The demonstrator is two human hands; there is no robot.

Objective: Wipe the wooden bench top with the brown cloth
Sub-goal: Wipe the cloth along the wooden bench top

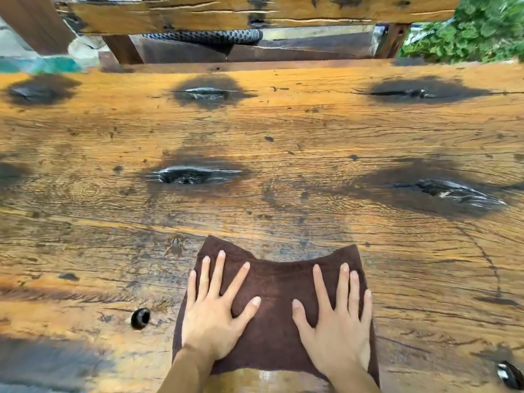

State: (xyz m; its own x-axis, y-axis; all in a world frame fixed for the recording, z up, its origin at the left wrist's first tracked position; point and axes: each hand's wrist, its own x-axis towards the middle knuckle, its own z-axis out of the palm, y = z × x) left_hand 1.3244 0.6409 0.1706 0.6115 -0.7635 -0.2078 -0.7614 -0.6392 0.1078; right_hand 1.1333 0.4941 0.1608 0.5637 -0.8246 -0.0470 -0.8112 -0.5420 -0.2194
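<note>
Cloth: the dark brown terry cloth lies flat on the near part of the bench top, its far edge dipping in the middle between two raised corners.
Bench top: the wide orange-brown wooden plank shows dark scorched-looking knots and fine cracks (a small round hole sits left of the cloth).
Left hand: the left hand rests palm down on the cloth's left half, fingers straight and spread, gripping nothing.
Right hand: the right hand presses flat on the right half, fingers straight, slightly spread.
Behind: a worn wooden backrest beam and green leafy plants.
</note>
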